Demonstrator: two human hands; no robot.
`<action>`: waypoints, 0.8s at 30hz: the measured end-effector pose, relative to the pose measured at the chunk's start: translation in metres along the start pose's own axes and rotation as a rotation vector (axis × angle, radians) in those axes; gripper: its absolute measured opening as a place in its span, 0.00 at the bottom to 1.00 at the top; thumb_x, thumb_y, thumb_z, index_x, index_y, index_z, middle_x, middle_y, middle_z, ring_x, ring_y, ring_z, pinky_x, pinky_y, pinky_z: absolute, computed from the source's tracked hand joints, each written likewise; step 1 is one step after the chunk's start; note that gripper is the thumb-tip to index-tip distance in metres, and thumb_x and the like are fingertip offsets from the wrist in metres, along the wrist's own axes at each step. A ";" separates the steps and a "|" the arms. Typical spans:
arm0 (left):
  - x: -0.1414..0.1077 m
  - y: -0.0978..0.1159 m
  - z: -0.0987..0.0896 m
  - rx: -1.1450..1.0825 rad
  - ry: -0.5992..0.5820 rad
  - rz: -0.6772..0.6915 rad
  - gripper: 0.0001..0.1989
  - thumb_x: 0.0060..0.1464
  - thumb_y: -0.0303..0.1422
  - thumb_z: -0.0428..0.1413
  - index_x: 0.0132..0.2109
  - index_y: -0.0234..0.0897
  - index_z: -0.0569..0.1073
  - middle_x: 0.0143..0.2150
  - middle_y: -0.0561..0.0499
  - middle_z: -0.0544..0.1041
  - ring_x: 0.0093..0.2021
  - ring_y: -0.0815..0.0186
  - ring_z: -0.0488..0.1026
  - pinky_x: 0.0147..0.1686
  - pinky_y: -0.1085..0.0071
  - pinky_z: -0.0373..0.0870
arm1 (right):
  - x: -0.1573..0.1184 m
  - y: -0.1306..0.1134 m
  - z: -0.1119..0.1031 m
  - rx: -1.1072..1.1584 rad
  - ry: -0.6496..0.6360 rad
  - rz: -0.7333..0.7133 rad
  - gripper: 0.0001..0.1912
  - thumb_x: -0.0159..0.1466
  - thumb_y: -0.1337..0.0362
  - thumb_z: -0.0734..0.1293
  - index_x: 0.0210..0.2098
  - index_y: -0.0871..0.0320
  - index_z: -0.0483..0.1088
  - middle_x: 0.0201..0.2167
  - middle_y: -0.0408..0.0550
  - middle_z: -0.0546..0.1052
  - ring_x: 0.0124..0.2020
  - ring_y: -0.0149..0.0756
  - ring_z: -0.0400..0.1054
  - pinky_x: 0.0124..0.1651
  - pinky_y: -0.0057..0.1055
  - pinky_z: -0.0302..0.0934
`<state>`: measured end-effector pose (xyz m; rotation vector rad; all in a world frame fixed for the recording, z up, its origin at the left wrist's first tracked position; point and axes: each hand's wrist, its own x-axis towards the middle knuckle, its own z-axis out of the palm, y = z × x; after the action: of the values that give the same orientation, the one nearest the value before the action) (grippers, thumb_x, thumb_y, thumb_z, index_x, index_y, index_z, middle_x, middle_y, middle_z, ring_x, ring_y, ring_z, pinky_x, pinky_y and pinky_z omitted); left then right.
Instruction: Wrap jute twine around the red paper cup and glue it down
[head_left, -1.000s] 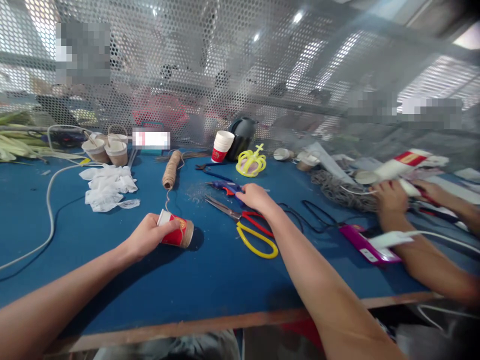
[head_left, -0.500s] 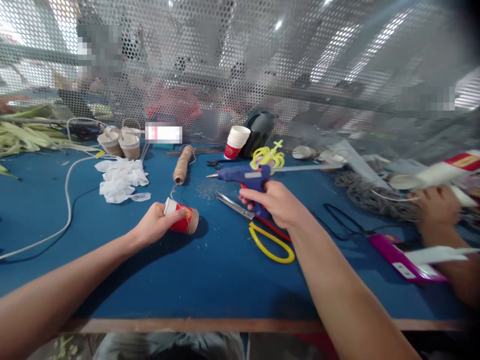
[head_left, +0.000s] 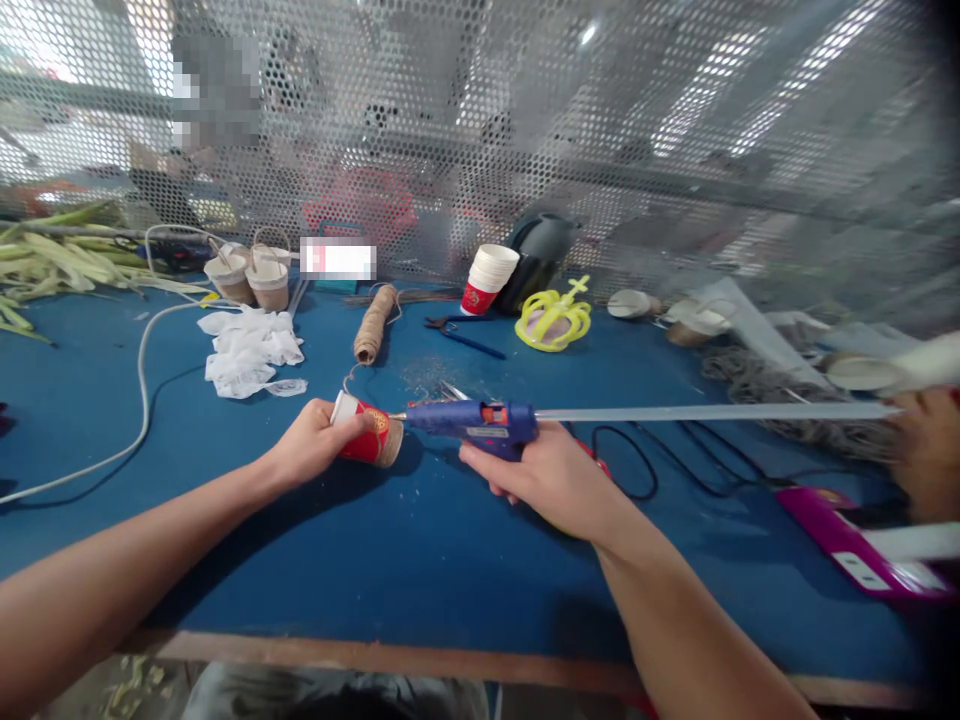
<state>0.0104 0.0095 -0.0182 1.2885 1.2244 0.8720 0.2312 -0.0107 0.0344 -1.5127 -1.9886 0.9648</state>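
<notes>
My left hand [head_left: 311,445] is closed round a red and white paper cup [head_left: 360,440] lying tilted on its side, its lower end wrapped in brown twine. My right hand [head_left: 540,465] grips a blue hot glue gun [head_left: 472,422], whose metal tip is at the cup's side by my left thumb. A long clear glue stick [head_left: 712,412] sticks out of the gun's back. From the cup a strand of twine runs to a twine roll [head_left: 373,325]. Scissors [head_left: 452,391] lie mostly hidden behind the gun and my right hand.
Pliers [head_left: 465,337], a yellow crown-shaped piece [head_left: 553,322] and stacked paper cups [head_left: 489,280] stand or lie toward the back. White gloves [head_left: 251,350] and twine-wrapped cups [head_left: 268,285] are at left. A purple power strip [head_left: 855,545] and another person's hand [head_left: 930,450] are at right.
My right hand has brought the glue gun down and left, so its tip now meets the cup. The left hand still holds the cup in nearly the same place. The view shifted slightly.
</notes>
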 end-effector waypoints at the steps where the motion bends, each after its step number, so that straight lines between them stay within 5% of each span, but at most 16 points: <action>1: 0.000 0.000 0.000 -0.006 -0.006 -0.004 0.16 0.41 0.41 0.54 0.18 0.32 0.65 0.15 0.57 0.60 0.18 0.76 0.51 0.17 0.77 0.48 | -0.001 0.001 0.001 -0.039 0.011 -0.019 0.11 0.55 0.61 0.64 0.19 0.57 0.65 0.12 0.39 0.67 0.15 0.29 0.62 0.20 0.27 0.58; 10: 0.002 -0.002 0.000 -0.043 0.002 -0.026 0.16 0.41 0.42 0.55 0.21 0.31 0.69 0.17 0.55 0.66 0.18 0.75 0.56 0.18 0.77 0.52 | -0.002 0.008 0.005 -0.318 0.091 -0.241 0.06 0.56 0.61 0.64 0.30 0.54 0.71 0.31 0.45 0.77 0.34 0.40 0.71 0.40 0.34 0.61; 24: 0.002 0.000 0.001 -0.061 0.032 -0.050 0.15 0.40 0.41 0.56 0.20 0.30 0.70 0.16 0.54 0.68 0.17 0.74 0.58 0.19 0.76 0.53 | -0.006 0.004 0.007 -0.367 0.070 -0.218 0.05 0.57 0.63 0.61 0.26 0.55 0.66 0.23 0.42 0.72 0.26 0.33 0.66 0.30 0.29 0.58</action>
<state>0.0118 0.0108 -0.0186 1.1948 1.2412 0.8901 0.2304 -0.0172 0.0270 -1.4429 -2.3114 0.4694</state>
